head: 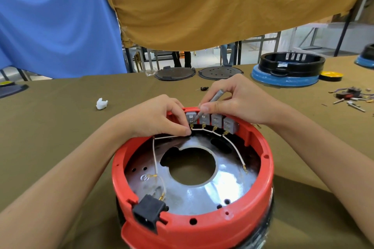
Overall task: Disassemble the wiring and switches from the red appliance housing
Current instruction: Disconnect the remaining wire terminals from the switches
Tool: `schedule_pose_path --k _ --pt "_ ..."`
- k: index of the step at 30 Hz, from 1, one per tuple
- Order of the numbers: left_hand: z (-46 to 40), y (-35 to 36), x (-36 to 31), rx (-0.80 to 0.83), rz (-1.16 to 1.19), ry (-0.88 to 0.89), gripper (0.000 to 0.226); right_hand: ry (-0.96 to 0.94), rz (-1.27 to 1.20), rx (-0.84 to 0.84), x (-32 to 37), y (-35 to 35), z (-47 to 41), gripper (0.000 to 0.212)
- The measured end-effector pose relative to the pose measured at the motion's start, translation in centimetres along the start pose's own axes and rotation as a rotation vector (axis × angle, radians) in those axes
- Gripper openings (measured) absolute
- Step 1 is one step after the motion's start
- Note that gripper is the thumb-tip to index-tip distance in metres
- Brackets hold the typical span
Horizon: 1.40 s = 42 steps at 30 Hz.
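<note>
The round red appliance housing (265, 159) lies open side up in front of me, with a shiny metal plate (222, 184) inside. Several grey switches (217, 121) line its far inner wall, linked by a white wire (208, 130) with brass terminals. My left hand (159, 117) pinches the white wire at the leftmost switch (190, 117). My right hand (236, 99) grips a thin grey metal tool (214, 97), its tip at that same switch. A black power socket (148, 211) sits in the near rim, with wire ends beside it.
On the olive cloth table (60, 127) lie a white crumpled scrap (101, 103), two dark round lids (175, 74), a black and blue housing (287, 70) at the back right, and a pile of removed switches and wires (350, 95) at the right. Blue and tan cloths hang behind.
</note>
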<state>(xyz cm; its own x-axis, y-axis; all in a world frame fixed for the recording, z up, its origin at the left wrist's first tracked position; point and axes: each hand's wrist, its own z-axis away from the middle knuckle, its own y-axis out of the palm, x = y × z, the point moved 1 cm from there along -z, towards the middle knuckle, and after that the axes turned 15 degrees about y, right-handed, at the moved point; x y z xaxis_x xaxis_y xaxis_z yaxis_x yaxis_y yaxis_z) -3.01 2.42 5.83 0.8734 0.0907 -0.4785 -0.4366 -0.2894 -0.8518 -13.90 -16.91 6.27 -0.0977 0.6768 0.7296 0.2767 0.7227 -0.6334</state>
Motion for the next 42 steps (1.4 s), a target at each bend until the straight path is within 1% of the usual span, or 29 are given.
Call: schedule_pose_path --k 4,9,22,24,28,32,37,42 --pt "0.1 0.0 -0.1 0.002 0.013 -0.001 0.005 -0.009 0.001 -0.036 0.2 0.5 0.0 0.010" --pt "0.1 -0.1 -0.2 0.000 0.009 0.005 0.006 0.028 -0.046 -0.060 0.4 1.1 -0.1 0.019" --pt "0.0 0.0 -0.3 0.015 0.011 0.002 0.008 0.109 -0.097 -0.054 0.3 1.4 -0.2 0.025" --pt "0.0 0.0 -0.3 0.018 0.010 0.003 0.009 0.087 -0.080 -0.068 0.4 1.4 -0.1 0.025" --pt "0.0 0.0 -0.3 0.015 0.009 0.005 0.009 -0.009 0.059 -0.107 0.8 1.4 0.3 0.022" --pt "0.0 0.0 -0.1 0.010 -0.006 0.004 0.008 -0.064 0.080 -0.125 0.8 1.4 0.4 0.017" --pt "0.0 0.0 0.0 0.012 -0.009 0.012 0.009 -0.046 0.082 -0.106 0.8 1.4 0.3 0.017" --pt "0.0 0.0 0.0 0.004 -0.005 0.018 0.008 0.015 0.078 -0.104 1.0 1.6 -0.2 0.023"
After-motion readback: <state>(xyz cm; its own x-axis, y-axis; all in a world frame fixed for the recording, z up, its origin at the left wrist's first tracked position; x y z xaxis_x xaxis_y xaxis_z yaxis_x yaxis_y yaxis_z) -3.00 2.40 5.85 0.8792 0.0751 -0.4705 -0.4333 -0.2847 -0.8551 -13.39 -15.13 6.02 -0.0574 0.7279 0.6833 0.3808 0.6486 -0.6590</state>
